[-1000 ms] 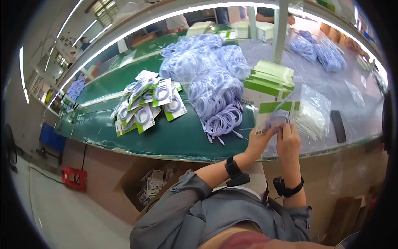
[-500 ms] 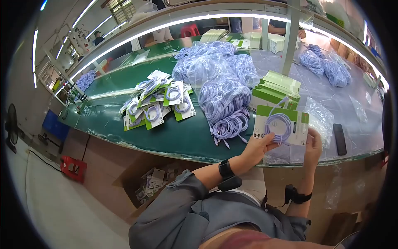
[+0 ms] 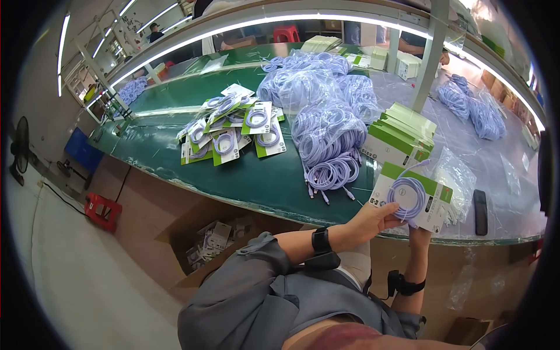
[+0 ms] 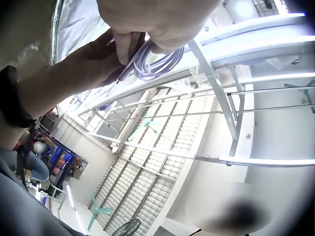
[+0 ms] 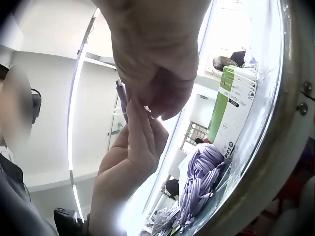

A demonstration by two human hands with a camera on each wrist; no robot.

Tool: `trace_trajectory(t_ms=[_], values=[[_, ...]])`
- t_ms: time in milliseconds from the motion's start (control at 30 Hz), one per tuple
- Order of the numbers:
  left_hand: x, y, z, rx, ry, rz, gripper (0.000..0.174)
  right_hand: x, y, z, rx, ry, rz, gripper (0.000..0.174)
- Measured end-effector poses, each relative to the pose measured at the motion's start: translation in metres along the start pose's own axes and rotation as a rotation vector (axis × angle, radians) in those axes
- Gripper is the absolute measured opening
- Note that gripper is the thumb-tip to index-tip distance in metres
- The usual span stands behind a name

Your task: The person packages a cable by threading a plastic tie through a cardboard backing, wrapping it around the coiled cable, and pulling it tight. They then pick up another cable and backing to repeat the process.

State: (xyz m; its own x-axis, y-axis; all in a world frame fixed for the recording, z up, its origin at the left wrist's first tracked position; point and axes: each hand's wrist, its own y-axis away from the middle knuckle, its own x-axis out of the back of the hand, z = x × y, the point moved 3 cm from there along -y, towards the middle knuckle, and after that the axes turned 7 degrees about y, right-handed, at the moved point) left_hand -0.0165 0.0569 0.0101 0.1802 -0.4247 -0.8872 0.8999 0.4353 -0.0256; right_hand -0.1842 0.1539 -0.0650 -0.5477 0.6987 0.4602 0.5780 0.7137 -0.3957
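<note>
My left hand (image 3: 373,221) grips a green and white packaging card (image 3: 434,219) at its lower left, the thumb lying over a coiled lilac USB cable (image 3: 407,198) on its front. One cable end sticks up past the card's top edge. At the lower edge, my right hand (image 3: 419,238) holds the card from underneath, its fingers mostly hidden in the head view. In the right wrist view its curled fingertips meet the left hand's fingers behind the card. The coil (image 4: 157,64) shows below the left hand in the left wrist view.
A stack of green and white cards (image 3: 402,137) stands just beyond the hands. Bagged lilac cables (image 3: 329,128) pile up mid-table, with finished cable cards (image 3: 233,125) to their left. On the right lie a bag of white strips (image 3: 458,181) and a black phone (image 3: 480,213).
The card with the cable has turned from nearly edge-up to facing me, then tilted and shifted down and right. My right hand has moved from its right side to under its lower edge.
</note>
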Motion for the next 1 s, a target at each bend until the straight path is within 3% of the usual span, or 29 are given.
trace_trajectory(t_ms=[267, 333, 433, 500, 533, 567, 600, 667, 833, 967, 1000], values=[[0.006, 0.005, -0.001, 0.052, 0.045, 0.026, 0.031, -0.005, -0.002, -0.008, 0.137, -0.030, 0.016, 0.046], [-0.001, 0.007, 0.007, 0.007, 0.042, 0.027, 0.032, -0.006, -0.008, -0.030, 0.262, 0.089, 0.000, 0.044], [0.000, 0.007, 0.013, -0.073, 0.058, 0.024, 0.031, -0.010, -0.015, -0.058, 0.235, 0.090, -0.029, 0.033], [0.001, 0.005, 0.019, -0.077, 0.029, 0.018, 0.031, -0.021, -0.023, -0.063, 0.311, 0.113, 0.067, 0.026], [0.001, 0.003, 0.023, -0.076, -0.045, -0.007, 0.031, -0.024, -0.023, -0.055, 0.399, 0.414, 0.027, 0.024], [0.003, 0.001, 0.023, -0.075, -0.048, -0.006, 0.030, -0.027, -0.020, -0.043, 0.713, 0.761, 0.027, 0.025], [-0.003, -0.002, 0.028, -0.093, -0.068, -0.008, 0.030, -0.025, -0.027, -0.053, 0.320, 0.398, 0.070, 0.027], [-0.001, -0.003, 0.026, -0.118, -0.043, -0.018, 0.031, -0.025, -0.029, -0.071, 0.300, 0.139, 0.126, 0.032], [0.001, -0.006, 0.023, -0.146, -0.067, 0.004, 0.032, -0.034, -0.023, -0.055, 0.251, 0.176, 0.157, 0.038], [0.002, -0.009, 0.024, -0.182, -0.001, -0.082, 0.034, -0.039, -0.020, -0.052, 0.324, 0.284, 0.145, 0.035], [0.003, -0.010, 0.027, -0.180, -0.061, -0.053, 0.035, -0.036, -0.020, -0.048, 0.086, 0.163, 0.090, 0.030]])
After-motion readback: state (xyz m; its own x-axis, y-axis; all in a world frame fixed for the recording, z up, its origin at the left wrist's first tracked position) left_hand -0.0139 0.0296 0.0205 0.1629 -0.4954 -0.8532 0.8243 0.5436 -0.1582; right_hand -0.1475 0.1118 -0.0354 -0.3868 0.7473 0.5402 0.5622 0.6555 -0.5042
